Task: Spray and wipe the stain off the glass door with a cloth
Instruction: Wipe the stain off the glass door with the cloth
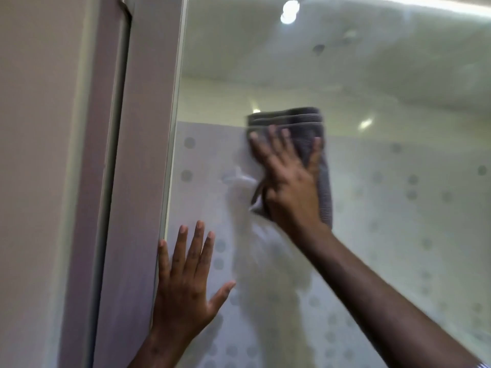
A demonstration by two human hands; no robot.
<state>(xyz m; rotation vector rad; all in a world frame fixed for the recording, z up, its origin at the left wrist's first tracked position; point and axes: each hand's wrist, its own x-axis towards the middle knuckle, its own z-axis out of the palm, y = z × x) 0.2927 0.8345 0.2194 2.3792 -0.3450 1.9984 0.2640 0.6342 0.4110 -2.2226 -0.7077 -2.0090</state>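
Note:
A folded grey cloth lies pressed flat against the glass door, and my right hand covers it with fingers spread. My left hand rests flat and open on the glass beside the door's left frame, lower down. A pale wet smear shows on the glass just left of the cloth. The lower part of the glass carries a frosted film with grey dots. No spray bottle is in view.
The door frame runs top to bottom left of the glass, with a beige wall beyond it. Ceiling lights glare in the upper glass.

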